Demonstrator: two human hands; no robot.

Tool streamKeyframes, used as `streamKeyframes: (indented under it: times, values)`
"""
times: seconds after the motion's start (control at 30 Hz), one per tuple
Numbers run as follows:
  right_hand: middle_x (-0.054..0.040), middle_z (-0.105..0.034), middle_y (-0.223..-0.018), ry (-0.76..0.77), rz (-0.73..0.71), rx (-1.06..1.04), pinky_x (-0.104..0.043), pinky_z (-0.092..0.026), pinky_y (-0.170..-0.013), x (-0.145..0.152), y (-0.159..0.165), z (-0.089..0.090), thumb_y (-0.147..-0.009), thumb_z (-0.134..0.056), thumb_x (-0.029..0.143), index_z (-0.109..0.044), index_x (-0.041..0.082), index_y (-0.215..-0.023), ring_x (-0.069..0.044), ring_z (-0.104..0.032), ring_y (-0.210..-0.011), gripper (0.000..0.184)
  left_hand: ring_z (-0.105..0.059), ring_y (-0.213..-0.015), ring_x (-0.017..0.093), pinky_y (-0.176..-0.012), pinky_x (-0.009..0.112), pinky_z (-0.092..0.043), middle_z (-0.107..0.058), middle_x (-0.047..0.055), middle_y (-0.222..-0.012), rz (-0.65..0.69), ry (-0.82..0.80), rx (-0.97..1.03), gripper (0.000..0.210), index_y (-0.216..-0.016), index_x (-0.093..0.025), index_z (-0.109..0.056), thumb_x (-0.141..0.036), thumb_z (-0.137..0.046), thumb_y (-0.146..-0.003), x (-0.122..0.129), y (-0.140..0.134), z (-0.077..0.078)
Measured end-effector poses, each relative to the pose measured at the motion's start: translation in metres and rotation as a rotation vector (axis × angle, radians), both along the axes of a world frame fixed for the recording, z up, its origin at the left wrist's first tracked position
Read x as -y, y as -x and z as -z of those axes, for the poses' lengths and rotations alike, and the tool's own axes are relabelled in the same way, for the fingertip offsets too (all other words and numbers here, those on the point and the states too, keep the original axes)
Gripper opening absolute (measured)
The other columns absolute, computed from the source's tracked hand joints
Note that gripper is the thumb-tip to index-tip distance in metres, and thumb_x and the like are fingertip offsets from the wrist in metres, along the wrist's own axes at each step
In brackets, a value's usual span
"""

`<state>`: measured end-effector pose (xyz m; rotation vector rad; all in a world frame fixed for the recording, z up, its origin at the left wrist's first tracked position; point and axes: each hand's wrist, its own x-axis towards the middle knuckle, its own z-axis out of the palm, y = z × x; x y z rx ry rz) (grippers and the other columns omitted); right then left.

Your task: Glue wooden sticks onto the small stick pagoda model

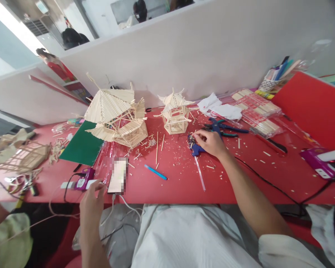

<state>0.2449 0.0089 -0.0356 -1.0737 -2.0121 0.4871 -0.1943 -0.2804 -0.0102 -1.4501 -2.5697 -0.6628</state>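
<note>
Two slatted wooden pavilions [111,106] stand beyond a half-curled left hand [92,197] and right hand [211,142], grip pinched, contents unclear.

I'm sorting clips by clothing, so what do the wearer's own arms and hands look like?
The left hand and right hand are bare, without gloves, and no watch or bracelet shows at either wrist. The right forearm is uncovered up to a loose, whitish sleeve; no sleeve shows on the left forearm within the frame. A whitish top shows between them.
</note>
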Motion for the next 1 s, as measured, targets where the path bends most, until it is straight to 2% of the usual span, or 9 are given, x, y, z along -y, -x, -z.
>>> streamKeyframes:
  times: [0.13, 0.33, 0.57, 0.7, 1.0]
  values:
    - [-0.0053, -0.076, -0.076, -0.001, -0.004, 0.001, -0.030, -0.047, -0.060, 0.000, 0.000, -0.001, -0.096, -0.055, 0.038, -0.074, 0.021, -0.093, -0.021, -0.069, -0.062, 0.025, -0.071, -0.093, 0.025, -0.076, 0.034, -0.050, -0.078, 0.006, -0.101, 0.059, -0.054, -0.054, 0.027, -0.102, -0.023, -0.070, -0.041, -0.052, -0.095, 0.002, 0.005, 0.007]
    - [-0.0062, -0.076, -0.076, 0.005, -0.004, 0.004, -0.030, -0.047, -0.060, 0.001, 0.001, -0.001, -0.096, -0.054, 0.039, -0.074, 0.021, -0.094, -0.021, -0.069, -0.063, 0.027, -0.071, -0.093, 0.024, -0.080, 0.034, -0.052, -0.076, 0.006, -0.102, 0.134, -0.071, -0.096, 0.028, -0.098, -0.024, -0.073, -0.040, -0.050, -0.098, 0.000, 0.001, 0.009]
    - [-0.0056, -0.075, -0.074, 0.012, -0.007, 0.016, -0.030, -0.046, -0.059, 0.001, 0.002, 0.000, -0.097, -0.053, 0.039, -0.074, 0.020, -0.094, -0.021, -0.067, -0.061, 0.028, -0.072, -0.093, 0.022, -0.081, 0.030, -0.054, -0.077, 0.007, -0.104, 0.203, -0.019, -0.101, 0.027, -0.105, -0.023, -0.077, -0.038, -0.054, -0.099, 0.011, 0.004, 0.016]
    - [-0.0063, -0.076, -0.076, 0.009, -0.012, 0.014, -0.030, -0.047, -0.060, 0.002, 0.002, -0.001, -0.096, -0.054, 0.038, -0.074, 0.020, -0.095, -0.021, -0.069, -0.063, 0.027, -0.074, -0.099, 0.023, -0.087, 0.032, -0.055, -0.079, 0.008, -0.106, 0.198, -0.056, -0.131, 0.029, -0.110, -0.022, -0.076, -0.036, -0.053, -0.100, 0.018, 0.006, 0.018]
    - [-0.0052, -0.076, -0.074, 0.012, -0.008, 0.007, -0.030, -0.046, -0.058, 0.001, 0.002, 0.001, -0.096, -0.055, 0.038, -0.074, 0.021, -0.095, -0.021, -0.068, -0.061, 0.026, -0.075, -0.092, 0.022, -0.083, 0.031, -0.056, -0.081, 0.004, -0.095, 0.342, -0.064, -0.155, 0.028, -0.109, -0.024, -0.074, -0.033, -0.050, -0.099, 0.011, -0.007, 0.018]
